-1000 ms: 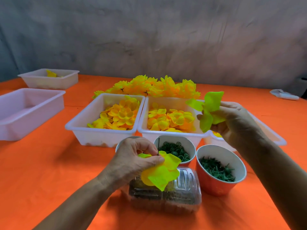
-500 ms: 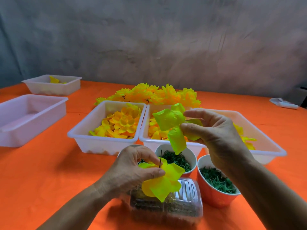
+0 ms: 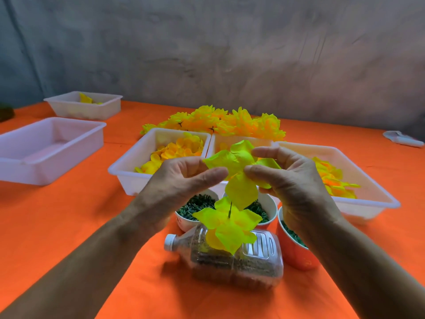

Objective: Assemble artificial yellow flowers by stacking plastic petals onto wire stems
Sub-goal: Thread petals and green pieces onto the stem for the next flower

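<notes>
Both hands are up over the table with a fresh yellow-green petal layer [image 3: 239, 166] pinched between them. The left hand [image 3: 181, 183] has its thumb and fingers closed on the petal's left edge, the right hand [image 3: 292, 180] grips it from the other side, so it's clamped from both sides and spread out flat-ish.

Directly below that grip, the wire stem [image 3: 230, 209] pokes up out of a petal layer that's already stacked [image 3: 227, 223]. It seems to stand on its own, stuck into the plastic bottle [image 3: 232, 256] lying on its side, since neither hand is touching it.

Progress-wise I'd say this flower is early on: one layer on the wire, the second about to be threaded, not yet touching the tip. Beyond the grip sits a whole heap of finished flowers [image 3: 220, 122], so plenty are done. The trays still hold lots of loose petals: the one behind the left hand [image 3: 128, 166] and the one beside the right hand [image 3: 368, 203]. The cups of green bits [image 3: 197, 203] under the hands look well stocked too, so there's a lot left.
</notes>
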